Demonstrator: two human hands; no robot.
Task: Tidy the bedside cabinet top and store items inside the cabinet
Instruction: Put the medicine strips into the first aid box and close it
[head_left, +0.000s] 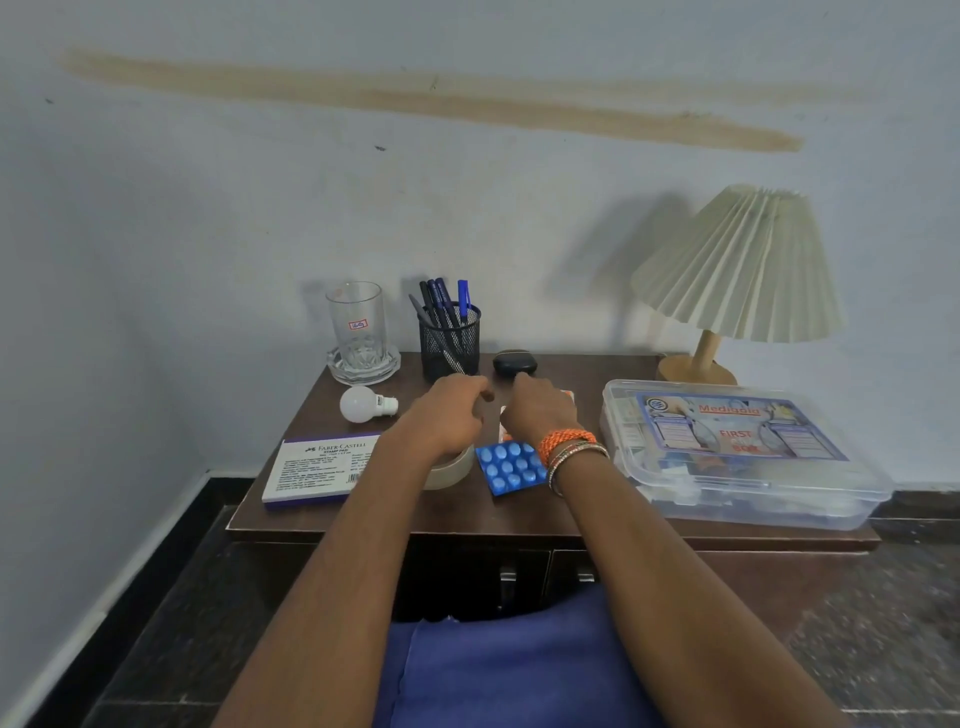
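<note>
Bedside cabinet (519, 525), dark wood, two closed doors below with metal handles; its tabletop carries the following.

Rear row, left to right: clear glass tumbler (356, 325) standing upright in a glass ashtray (363, 364); black mesh pen holder (450, 340) with several dark and blue pens; small black oval case (514, 362) just right of the holder; table lamp (737, 280) with pleated cream shade and wooden base, at the far right corner.

Middle: white light bulb (363, 404) lying on its side, in front of the ashtray.

Front, left to right: Faber-Castell stamp pad box (317, 470), flat at the front left edge; roll of beige tape (452, 470), partly under the left forearm; blue blister strip of tablets (509, 467), lying flat just beside the right wrist; clear plastic first aid box (743, 452), lid closed, on the right side.

Left hand (447, 410): over the tabletop centre, fingers curled inward; whether they hold anything cannot be told.

Right hand (540, 410): close beside the left, orange thread and bangles at the wrist, resting over a white-and-orange packet (567, 396) mostly hidden beneath it; finger state cannot be told.
</note>
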